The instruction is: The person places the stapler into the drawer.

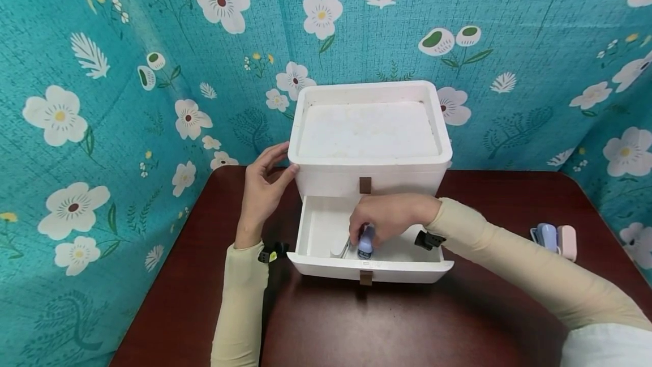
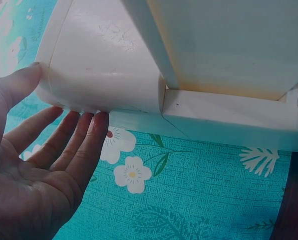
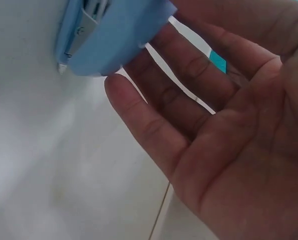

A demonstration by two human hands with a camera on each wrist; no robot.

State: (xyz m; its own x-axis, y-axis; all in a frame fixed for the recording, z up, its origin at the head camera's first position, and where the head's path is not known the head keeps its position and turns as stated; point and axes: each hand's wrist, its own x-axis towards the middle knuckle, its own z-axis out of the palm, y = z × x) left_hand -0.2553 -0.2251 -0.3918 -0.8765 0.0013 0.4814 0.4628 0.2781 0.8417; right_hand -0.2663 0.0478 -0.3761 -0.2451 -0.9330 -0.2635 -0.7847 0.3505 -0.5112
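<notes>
- My left hand rests against the left side of the white foam two-drawer box. Its fingers lie straight, their tips touching the rounded corner, and the thumb presses on the front edge; nothing is gripped.
- The box stands at the back of the dark red-brown wooden surface, against the teal flowered cloth backdrop.
- Its lower white drawer is pulled out toward me, a small brown tab at the middle of its front.
- Inside that drawer, just left of my right hand, lies a small white object I cannot identify.
- My right hand reaches down into the open drawer, and its fingers hold the small light-blue plastic stapler, which points nose-down at the drawer's floor near the front wall.
- Well apart at the far right of the surface lie a second light-blue stapler and a pale pink stapler, side by side and touching.
</notes>
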